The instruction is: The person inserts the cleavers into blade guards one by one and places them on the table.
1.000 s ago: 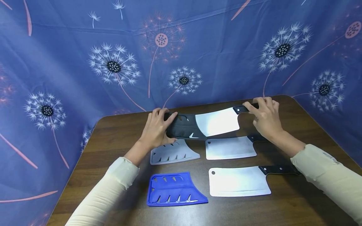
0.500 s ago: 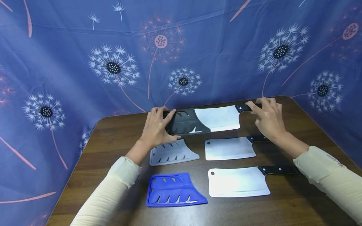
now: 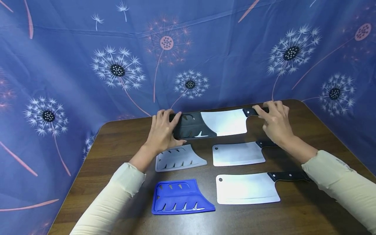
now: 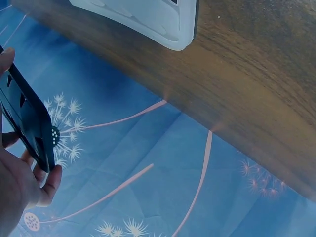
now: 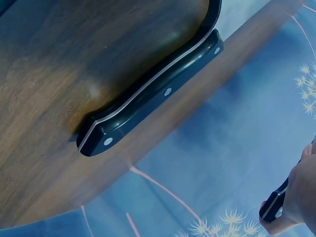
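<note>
Gripping the black sheath (image 3: 194, 126) by its closed end, the left hand (image 3: 161, 133) had its fingers spread wide across the two edges. The right hand (image 3: 276, 119) held the far cleaver (image 3: 226, 122) by the handle, its fingers curled round the grip. The front of that blade sat inside the black sheath, bright metal showing through a slot, while the rest was bare between the hands. Both were near the back edge of the bench (image 3: 117, 143). Just in front of the left hand lay the grey sheath (image 3: 179, 158), and nearer the person, the blue sheath (image 3: 182, 197). Right of them, the middle cleaver (image 3: 238, 154) and the near cleaver (image 3: 248, 188) lay flat, handles pointing right. A dandelion-printed cloth (image 3: 229, 81) hung behind.
</note>
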{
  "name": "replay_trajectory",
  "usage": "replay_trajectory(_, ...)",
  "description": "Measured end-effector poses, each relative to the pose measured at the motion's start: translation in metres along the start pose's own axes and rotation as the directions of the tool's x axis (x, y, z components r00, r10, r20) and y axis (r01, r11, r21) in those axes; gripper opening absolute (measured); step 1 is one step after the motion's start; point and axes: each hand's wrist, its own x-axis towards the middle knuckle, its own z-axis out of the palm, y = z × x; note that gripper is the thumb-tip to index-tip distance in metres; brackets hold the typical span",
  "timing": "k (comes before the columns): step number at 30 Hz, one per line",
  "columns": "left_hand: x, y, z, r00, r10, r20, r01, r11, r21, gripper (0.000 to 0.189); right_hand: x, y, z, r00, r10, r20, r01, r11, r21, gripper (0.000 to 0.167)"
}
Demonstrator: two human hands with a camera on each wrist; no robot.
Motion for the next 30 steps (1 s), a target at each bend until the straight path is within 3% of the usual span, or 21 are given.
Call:
replay_trajectory(10,0.0,0.002,-0.001,0.999,-0.03,0.033,0.03,1.0,0.005,0.102,0.007,0.004,0.001,0.996,-0.083,-0.037,0.083,0.997,-0.005,0.08)
replay_trajectory(20,0.002,0.004,-0.001,0.999,-0.013,0.036,0.012,0.999,0.037,0.104,0.011,0.011,0.001,0.985,-0.157,-0.073,0.154,0.987,-0.053,0.082)
replay_trajectory(26,0.004,0.004,-0.001,0.999,-0.008,0.042,0.005,0.999,0.054,0.103,0.013,0.015,-0.004,0.977,-0.209,-0.047,0.205,0.976,-0.079,0.08)
replay_trajectory(30,0.003,0.007,0.0,0.998,0.028,0.06,-0.033,0.996,0.085,0.104,0.014,0.015,-0.003,0.967,-0.248,-0.049,0.245,0.967,-0.066,0.081)
